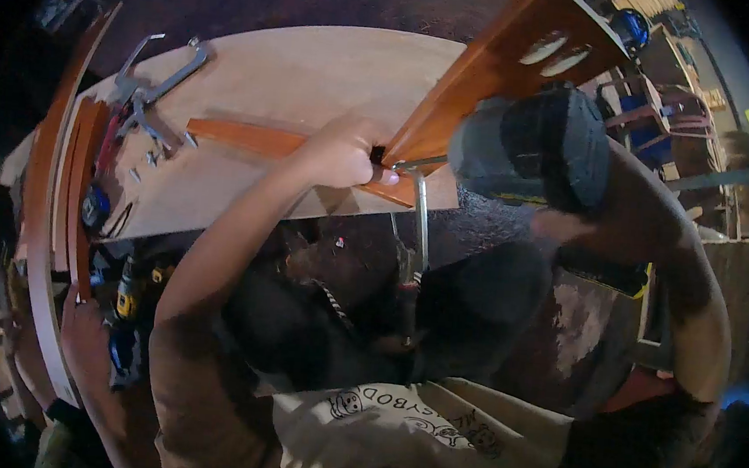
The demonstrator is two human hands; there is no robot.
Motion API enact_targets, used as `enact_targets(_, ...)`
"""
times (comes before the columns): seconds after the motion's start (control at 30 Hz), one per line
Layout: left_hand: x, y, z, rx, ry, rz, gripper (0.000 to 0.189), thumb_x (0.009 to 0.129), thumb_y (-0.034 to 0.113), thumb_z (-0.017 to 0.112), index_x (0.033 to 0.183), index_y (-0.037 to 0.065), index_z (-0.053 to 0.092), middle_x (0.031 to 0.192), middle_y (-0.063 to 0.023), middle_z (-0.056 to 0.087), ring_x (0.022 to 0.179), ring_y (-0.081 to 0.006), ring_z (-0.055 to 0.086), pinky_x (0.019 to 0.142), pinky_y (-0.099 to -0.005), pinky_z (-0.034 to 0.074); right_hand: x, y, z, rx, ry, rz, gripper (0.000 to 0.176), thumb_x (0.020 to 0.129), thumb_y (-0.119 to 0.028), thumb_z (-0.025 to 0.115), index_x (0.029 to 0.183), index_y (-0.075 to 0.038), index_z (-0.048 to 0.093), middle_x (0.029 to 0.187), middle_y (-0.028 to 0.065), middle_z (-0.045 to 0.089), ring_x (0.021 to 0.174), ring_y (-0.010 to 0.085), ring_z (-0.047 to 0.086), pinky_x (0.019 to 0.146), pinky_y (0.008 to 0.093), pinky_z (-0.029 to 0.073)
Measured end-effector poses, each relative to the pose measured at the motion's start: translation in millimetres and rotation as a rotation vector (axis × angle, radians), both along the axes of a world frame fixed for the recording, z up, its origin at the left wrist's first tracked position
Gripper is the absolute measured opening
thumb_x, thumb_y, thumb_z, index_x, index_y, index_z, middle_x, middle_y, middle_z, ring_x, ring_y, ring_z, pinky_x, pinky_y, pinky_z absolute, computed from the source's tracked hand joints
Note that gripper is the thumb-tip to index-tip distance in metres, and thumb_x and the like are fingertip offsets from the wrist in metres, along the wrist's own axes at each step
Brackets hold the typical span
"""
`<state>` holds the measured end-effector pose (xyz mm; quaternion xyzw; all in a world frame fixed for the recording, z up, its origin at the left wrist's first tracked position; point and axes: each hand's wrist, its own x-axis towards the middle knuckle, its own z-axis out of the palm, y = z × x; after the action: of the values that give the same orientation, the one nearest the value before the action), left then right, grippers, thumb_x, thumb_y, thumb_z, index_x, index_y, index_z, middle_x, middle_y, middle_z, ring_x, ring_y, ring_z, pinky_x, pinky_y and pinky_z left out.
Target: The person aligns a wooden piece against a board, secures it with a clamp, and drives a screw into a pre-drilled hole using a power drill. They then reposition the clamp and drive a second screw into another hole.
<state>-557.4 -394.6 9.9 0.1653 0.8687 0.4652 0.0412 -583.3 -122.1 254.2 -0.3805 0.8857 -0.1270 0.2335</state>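
My left hand (354,153) is closed around the joint where a long brown wooden board (493,67) meets a flat wooden strip (250,137) on the pale tabletop (300,61). A metal clamp (421,220) reaches up beside the fingers at the table's edge. In my right hand (577,228) is a dark power drill (531,145), its thin bit pointing left at the joint, close to my left fingertips. The drill's body hides part of my right hand.
Metal clamps (153,85) and small loose metal pieces lie on the tabletop's left part. Long wooden strips (84,185) lean along the left edge, where another person's hand (81,325) touches them. A yellow drill (127,298) is below; wooden frames (674,117) stand at right.
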Motion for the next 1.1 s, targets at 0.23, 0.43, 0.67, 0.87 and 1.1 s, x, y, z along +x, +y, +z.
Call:
enact_targets(0.23,-19.6,-1.1,-20.6,-0.035,0.030,-0.128,0.025,0.080,0.018,0.084,0.097,0.003,0.072,0.086,-0.0178,0.072,0.082,-0.0346,0.068,0.072,-0.0452,0.048,8.7,-17.9,14.5,0.216,-0.037,-0.112,0.062,0.076,-0.021,0.088,0.130,-0.003,0.062,0.129,0.0188,0.064,0.121,0.0346,0.061,0.104,0.0444,0.049)
enact_targets(0.43,-14.9,0.2,-10.1,-0.090,-0.091,-0.070,0.024,0.083,0.020,0.083,0.094,0.003,0.071,0.086,-0.0186,0.071,0.079,-0.0373,0.065,0.069,-0.0455,0.044,10.5,-23.4,18.3,0.273,-0.008,-0.113,0.065,0.074,-0.019,0.087,0.131,-0.003,0.060,0.127,0.0197,0.062,0.118,0.0382,0.061,0.103,0.0463,0.049)
enact_targets(0.67,-8.1,2.2,11.2,-0.143,-0.142,-0.079,0.023,0.083,0.019,0.081,0.099,0.003,0.074,0.089,-0.0190,0.071,0.085,-0.0367,0.067,0.074,-0.0457,0.048,6.2,-9.1,4.5,0.059,-0.002,-0.072,0.069,0.071,-0.011,0.087,0.133,-0.002,0.057,0.127,0.0176,0.063,0.117,0.0337,0.063,0.103,0.0434,0.049)
enact_targets(0.87,-3.4,3.8,0.6,-0.062,-0.069,-0.053,0.020,0.084,0.016,0.081,0.093,0.002,0.069,0.082,-0.0159,0.066,0.077,-0.0306,0.061,0.070,-0.0430,0.045,6.9,-14.4,3.8,0.037,-0.034,-0.021,0.071,0.073,-0.011,0.086,0.135,-0.002,0.054,0.127,0.0160,0.064,0.117,0.0286,0.063,0.103,0.0410,0.049)
enact_targets(1.1,1.0,5.3,13.9,-0.078,-0.111,0.001,0.023,0.084,0.014,0.085,0.083,0.002,0.065,0.073,-0.0121,0.061,0.068,-0.0231,0.055,0.063,-0.0398,0.041,-2.1,-3.7,-4.6,-0.015,0.108,0.077,0.076,0.070,-0.014,0.088,0.136,-0.002,0.053,0.123,0.0159,0.066,0.112,0.0317,0.065,0.100,0.0416,0.051)
